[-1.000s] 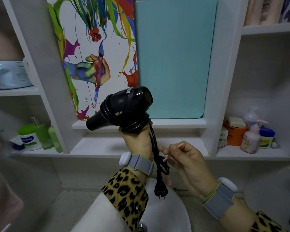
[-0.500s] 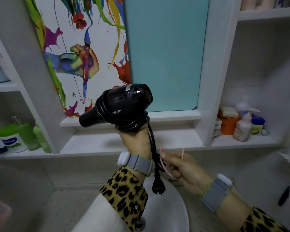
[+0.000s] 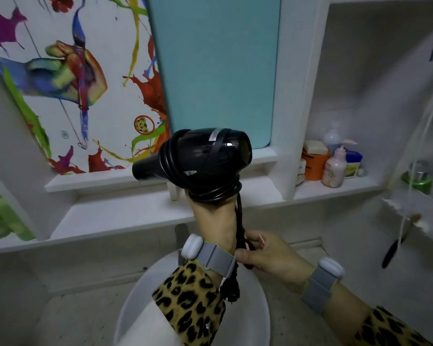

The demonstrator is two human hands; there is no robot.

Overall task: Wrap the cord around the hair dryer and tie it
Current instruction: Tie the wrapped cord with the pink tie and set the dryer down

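A: What's nearest?
B: At six o'clock, a white basin [image 3: 255, 318]. Above it, two leopard-print sleeves.

A: And the hands?
B: The right hand [image 3: 268, 254], at five o'clock, has fingers pinched closed on the hanging black cord [image 3: 240, 221]. The left hand [image 3: 214, 221], at centre, is wrapped tight round the handle of the black hair dryer [image 3: 200, 158], held upright.

A: Where's the rest of the cord?
B: Coiled around the dryer's barrel and handle top; the plug [image 3: 231, 290] dangles below the wrist.

A: Behind?
B: White shelves [image 3: 125, 216], bottles [image 3: 334, 168] at three o'clock.
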